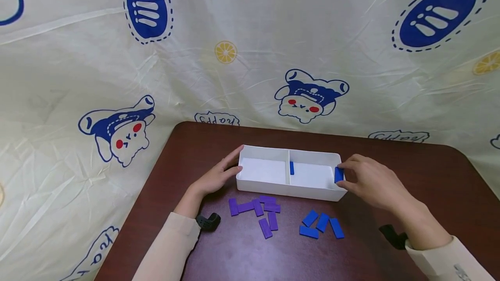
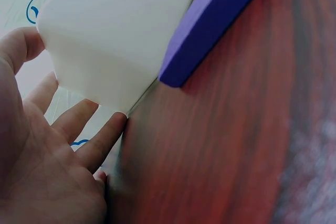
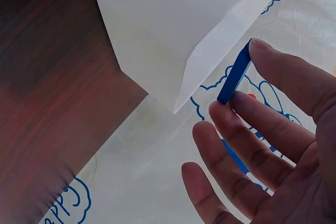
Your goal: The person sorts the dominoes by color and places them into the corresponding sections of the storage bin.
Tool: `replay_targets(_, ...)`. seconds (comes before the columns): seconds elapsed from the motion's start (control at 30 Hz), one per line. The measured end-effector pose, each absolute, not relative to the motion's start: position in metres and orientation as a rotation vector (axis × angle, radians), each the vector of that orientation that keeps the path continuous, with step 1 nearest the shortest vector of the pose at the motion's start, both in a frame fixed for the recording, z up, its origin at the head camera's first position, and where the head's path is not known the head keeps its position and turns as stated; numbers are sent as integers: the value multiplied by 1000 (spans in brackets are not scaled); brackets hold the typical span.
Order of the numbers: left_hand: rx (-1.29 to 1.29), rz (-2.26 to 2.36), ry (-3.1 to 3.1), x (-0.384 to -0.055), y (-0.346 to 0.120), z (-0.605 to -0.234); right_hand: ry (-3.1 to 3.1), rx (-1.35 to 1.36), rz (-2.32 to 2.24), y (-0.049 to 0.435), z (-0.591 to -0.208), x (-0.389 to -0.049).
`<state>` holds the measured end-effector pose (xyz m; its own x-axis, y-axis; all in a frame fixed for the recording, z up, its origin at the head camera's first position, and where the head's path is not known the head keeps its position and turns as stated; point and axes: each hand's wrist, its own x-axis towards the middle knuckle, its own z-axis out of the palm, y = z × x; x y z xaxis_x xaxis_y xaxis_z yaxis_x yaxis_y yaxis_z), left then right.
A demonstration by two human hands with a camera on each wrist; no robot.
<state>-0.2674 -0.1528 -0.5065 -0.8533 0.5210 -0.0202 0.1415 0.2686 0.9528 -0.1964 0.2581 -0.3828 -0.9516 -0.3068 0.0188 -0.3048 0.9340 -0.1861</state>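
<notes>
In the head view, spreading soft, fairly even light over the patterned cloth (image 1: 234, 77) beyond both hands, seemingly coming from above. Reflecting as hazy glare off the brown table (image 1: 254, 255), between the left hand (image 1: 216, 177) and right hand (image 1: 369, 181) but nearer than either. Stretching the blue oval print (image 1: 437, 16) slantwise above the right hand. In the left wrist view, falling dimmer, shading the white box (image 2: 100, 72) beside the fingertips, blurring wood grain rightward of the hand and glinting palely farther out. In the right wrist view, darkening leftward of the hand, softening prints behind the fingers, showing the blue tile (image 3: 235, 74) more crisply at the fingertips.
</notes>
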Motion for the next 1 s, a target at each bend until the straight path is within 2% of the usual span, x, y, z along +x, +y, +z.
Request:
replay_targets(0.3,608,1610,2212,-266,-153,-505,3103,-602,-242,251,-386,-204)
replay_targets(1.0,601,1608,2219,-265,-152,-504,3052,-581,-279,230,-394,-218)
